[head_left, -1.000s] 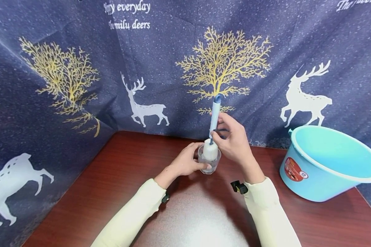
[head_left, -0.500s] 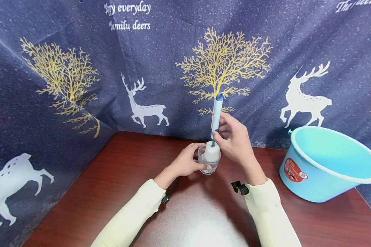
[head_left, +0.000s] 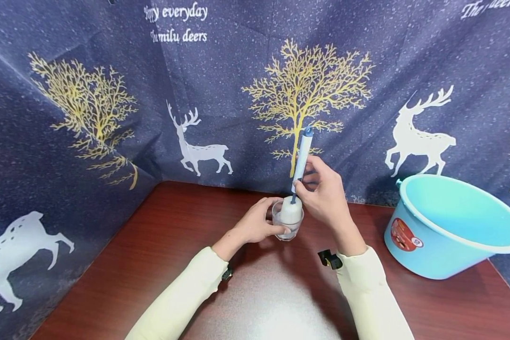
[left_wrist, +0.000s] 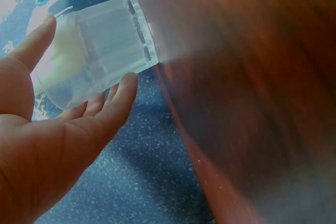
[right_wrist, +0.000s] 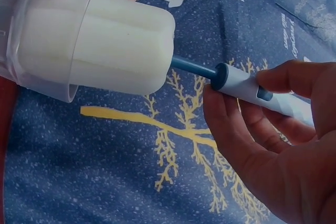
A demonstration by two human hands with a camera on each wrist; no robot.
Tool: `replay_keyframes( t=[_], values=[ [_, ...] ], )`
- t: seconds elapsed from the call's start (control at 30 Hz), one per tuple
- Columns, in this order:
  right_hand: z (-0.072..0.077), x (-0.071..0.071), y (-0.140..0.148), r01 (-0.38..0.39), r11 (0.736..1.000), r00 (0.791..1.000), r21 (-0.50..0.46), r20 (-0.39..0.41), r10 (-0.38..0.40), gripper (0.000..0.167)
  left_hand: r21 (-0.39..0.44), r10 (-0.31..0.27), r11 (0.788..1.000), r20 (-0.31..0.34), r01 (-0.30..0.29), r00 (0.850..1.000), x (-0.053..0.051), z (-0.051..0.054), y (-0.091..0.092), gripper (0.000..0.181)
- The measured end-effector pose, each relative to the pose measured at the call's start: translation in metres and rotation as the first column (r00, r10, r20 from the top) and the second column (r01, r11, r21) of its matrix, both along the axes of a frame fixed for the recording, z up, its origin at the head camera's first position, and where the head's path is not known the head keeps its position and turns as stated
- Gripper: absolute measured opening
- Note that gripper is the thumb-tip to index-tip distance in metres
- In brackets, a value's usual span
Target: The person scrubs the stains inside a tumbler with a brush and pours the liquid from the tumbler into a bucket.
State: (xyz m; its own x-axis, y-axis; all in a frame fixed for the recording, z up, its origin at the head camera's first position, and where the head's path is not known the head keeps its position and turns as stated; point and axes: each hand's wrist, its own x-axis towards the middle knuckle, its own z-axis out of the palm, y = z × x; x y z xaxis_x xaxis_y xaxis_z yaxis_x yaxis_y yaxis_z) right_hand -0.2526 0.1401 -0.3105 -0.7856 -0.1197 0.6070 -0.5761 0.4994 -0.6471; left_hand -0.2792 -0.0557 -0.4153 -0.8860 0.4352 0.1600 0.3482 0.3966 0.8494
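Note:
A clear cup (head_left: 287, 232) stands on the table, faceted towards its base. My left hand (head_left: 256, 223) grips it from the left side, thumb in front and fingers behind. In the left wrist view, thumb and fingers lie on either side of the cup (left_wrist: 107, 40). A sponge cup brush has its white sponge head (right_wrist: 123, 45) partly inside the cup, with the upper part above the rim. Its light handle (head_left: 301, 163) leans to the right and ends in a dark blue tip. Low on that handle, just above the thin blue rod (right_wrist: 194, 66), my right hand (head_left: 323, 192) pinches it.
A light blue bucket (head_left: 422, 255) with a red label stands at the right side of the table. Behind the reddish-brown table (head_left: 161, 226) hangs a dark blue cloth (head_left: 238, 94) printed with deer and golden trees.
The brush handle has tilted further right, its tip moving rightward, and my right hand has shifted slightly right. The sponge head moves within the cup. My left hand and the cup stay nearly still.

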Motion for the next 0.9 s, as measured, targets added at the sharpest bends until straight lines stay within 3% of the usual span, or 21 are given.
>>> replay_keyframes(
  t=[0.47,0.9],
  values=[
    [-0.0018,0.0006,0.0011,0.028,1.000,0.998,0.002,0.062,-0.028,0.040,-0.002,-0.001,1.000,0.011,0.001,1.000,0.0012,-0.0004,-0.0003,0.086],
    [-0.0015,-0.0012,0.0017,0.040,0.999,0.995,-0.024,0.093,-0.038,0.032,-0.041,0.004,0.999,-0.026,-0.006,1.000,0.0018,0.0015,-0.0005,0.088]
  ],
)
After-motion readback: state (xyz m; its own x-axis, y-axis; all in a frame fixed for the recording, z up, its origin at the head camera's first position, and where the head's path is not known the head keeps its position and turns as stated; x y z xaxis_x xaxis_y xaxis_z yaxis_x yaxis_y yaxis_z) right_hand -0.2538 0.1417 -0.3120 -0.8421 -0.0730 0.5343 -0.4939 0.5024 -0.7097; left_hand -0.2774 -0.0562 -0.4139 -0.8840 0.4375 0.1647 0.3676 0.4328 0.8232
